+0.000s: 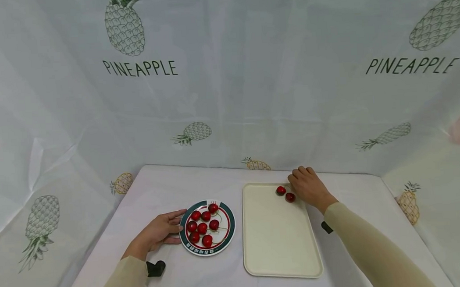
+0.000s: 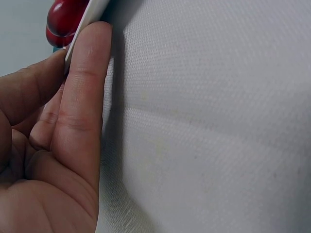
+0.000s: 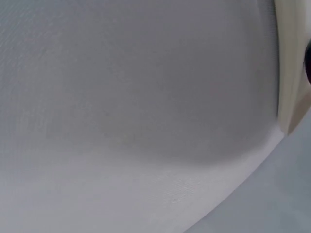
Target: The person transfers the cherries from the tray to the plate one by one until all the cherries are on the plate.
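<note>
My left hand holds the left rim of a round white plate with a dark green band. In the left wrist view, the thumb lies over the rim and fingers lie beneath. Several red cherries with thin stems sit on the plate. At the far right corner of a cream rectangular tray is my right hand, bent over the edge. Two cherries lie on the tray beside it. Its fingertips are hidden, so whether it holds anything cannot be told.
White cloth covers the table, and a pineapple-print curtain rises behind it. In the right wrist view, the tray's edge shows at the upper right. Plate and tray stand side by side with a narrow gap.
</note>
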`<action>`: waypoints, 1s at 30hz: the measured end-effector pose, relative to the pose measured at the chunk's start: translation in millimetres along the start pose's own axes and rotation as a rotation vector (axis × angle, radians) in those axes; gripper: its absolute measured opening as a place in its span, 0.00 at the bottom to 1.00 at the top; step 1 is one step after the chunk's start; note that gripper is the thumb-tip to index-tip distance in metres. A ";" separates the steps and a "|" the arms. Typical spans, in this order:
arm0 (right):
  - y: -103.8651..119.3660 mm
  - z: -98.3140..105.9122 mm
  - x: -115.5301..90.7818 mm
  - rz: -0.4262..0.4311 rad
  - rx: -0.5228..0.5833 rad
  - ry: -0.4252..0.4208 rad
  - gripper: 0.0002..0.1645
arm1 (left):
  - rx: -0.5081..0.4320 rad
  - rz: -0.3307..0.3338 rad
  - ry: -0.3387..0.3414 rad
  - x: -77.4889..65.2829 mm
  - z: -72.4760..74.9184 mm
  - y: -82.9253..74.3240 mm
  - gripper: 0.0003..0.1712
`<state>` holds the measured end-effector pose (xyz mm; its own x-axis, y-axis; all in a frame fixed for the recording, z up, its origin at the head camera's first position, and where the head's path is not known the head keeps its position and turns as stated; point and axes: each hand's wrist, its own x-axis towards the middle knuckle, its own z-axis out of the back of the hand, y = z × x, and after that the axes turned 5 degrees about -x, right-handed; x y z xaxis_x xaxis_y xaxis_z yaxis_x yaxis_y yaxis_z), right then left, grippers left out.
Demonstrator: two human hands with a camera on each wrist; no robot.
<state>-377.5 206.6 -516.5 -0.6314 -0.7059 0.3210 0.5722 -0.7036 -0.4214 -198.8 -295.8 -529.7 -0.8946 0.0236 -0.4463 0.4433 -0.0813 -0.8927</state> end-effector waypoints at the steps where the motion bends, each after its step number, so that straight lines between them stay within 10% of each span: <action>1: 0.6 1.3 1.0 0.003 -0.006 0.002 0.12 | 0.003 0.000 0.001 -0.5 -0.2 -0.3 0.35; 30: 39.9 36.8 27.4 0.037 0.008 -0.090 0.09 | -0.014 -0.002 0.011 -4.2 -1.0 -2.6 0.35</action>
<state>-352.7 156.1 -493.4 -0.5604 -0.7357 0.3804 0.5987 -0.6772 -0.4277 -196.1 -294.7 -525.6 -0.8948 0.0346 -0.4451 0.4422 -0.0677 -0.8944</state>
